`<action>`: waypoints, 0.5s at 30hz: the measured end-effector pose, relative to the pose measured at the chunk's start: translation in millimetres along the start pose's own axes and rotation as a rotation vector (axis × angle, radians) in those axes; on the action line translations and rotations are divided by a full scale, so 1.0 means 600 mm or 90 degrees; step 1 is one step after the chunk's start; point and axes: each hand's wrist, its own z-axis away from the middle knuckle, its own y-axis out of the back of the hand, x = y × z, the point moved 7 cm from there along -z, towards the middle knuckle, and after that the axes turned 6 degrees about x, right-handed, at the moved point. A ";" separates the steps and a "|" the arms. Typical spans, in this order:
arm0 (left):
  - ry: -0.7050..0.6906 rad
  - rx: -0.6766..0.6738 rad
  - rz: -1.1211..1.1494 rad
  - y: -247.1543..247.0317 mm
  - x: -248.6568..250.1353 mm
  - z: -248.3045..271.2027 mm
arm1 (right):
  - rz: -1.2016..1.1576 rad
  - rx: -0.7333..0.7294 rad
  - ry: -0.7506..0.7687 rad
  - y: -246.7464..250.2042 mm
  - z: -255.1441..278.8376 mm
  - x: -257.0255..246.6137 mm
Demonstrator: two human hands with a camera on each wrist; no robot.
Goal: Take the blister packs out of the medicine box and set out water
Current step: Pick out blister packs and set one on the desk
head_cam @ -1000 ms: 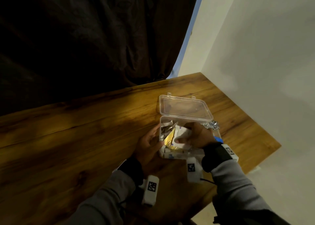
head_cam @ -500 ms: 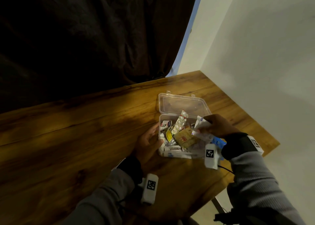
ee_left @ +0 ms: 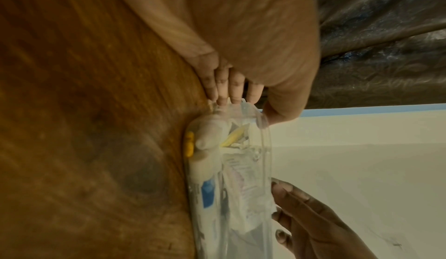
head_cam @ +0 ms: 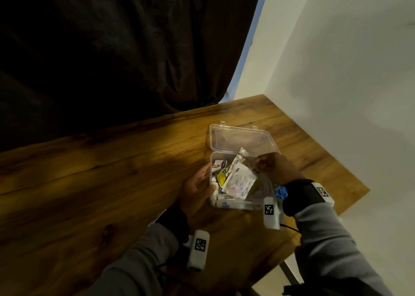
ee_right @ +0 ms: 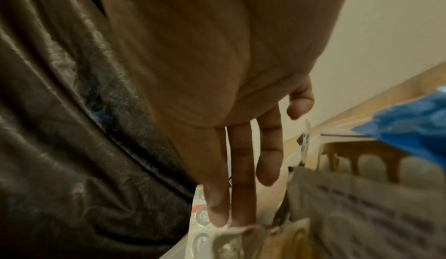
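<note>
The clear medicine box (head_cam: 267,190) stands open on the wooden table, its lid (head_cam: 242,140) folded back. A white sachet (head_cam: 240,182) lies on top of the contents and a blister pack (head_cam: 241,157) sticks up behind it. My left hand (head_cam: 201,183) grips the box's left side, with the fingers (ee_left: 226,89) on its end and the thumb over the rim. My right hand (head_cam: 258,167) reaches over the right rim. Its fingers (ee_right: 241,206) are straight and their tips touch a blister pack (ee_right: 201,215). It holds nothing.
A blue packet (head_cam: 280,192) lies on the table just right of the box. The table (head_cam: 101,183) stretches away to the left. A dark curtain (head_cam: 112,48) hangs behind it. A white wall (head_cam: 348,82) stands on the right, beyond the near table edge.
My right hand lifted a white pack out to the right of the box, then came back over the right rim. A white sachet now lies on top. My left hand stayed.
</note>
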 end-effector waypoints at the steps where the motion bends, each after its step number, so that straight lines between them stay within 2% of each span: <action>1: 0.000 0.002 0.002 0.001 -0.003 -0.001 | -0.019 -0.037 0.036 -0.009 -0.001 -0.008; 3: -0.002 0.002 -0.003 0.001 -0.003 -0.001 | -0.100 -0.097 0.117 -0.023 0.007 -0.036; 5: -0.006 -0.008 0.004 -0.001 -0.001 -0.001 | -0.110 -0.097 0.144 -0.030 0.011 -0.048; 8: 0.000 -0.007 0.012 0.000 0.000 -0.001 | 0.159 0.019 0.112 -0.022 0.007 -0.029; 10: 0.001 -0.009 0.019 -0.001 -0.002 -0.002 | 0.291 -0.003 0.109 -0.029 0.012 -0.026; 13: 0.005 -0.009 0.001 -0.002 -0.005 -0.002 | 0.324 -0.008 0.109 -0.028 0.017 -0.036; 15: 0.005 -0.009 -0.006 -0.002 -0.005 -0.003 | 0.232 0.002 0.074 -0.019 0.015 -0.031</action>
